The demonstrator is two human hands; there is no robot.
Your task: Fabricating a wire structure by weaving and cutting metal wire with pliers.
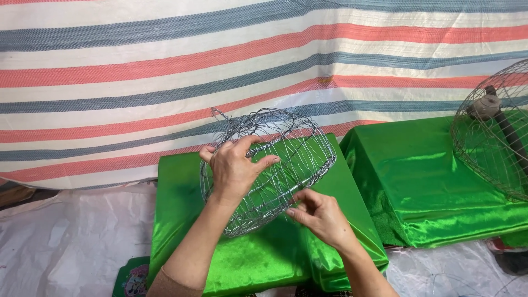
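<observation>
A woven wire basket point(297, 148) of thin silver wire rests tilted on a block draped in shiny green cloth point(258, 258). My left hand point(235, 168) lies over the basket's left side, fingers spread and hooked into the wires. My right hand point(320, 215) is at the basket's lower right rim, thumb and fingers pinched on a wire there. A short loose wire end point(219, 114) sticks up from the basket's top left.
A second green-draped block point(423, 181) stands to the right, bearing a larger round wire dome point(489, 137) with a dark-handled tool inside. A striped red, blue and white tarp point(165, 66) hangs behind. White plastic sheeting point(66, 242) covers the floor; a small colourful box point(133, 278) sits bottom left.
</observation>
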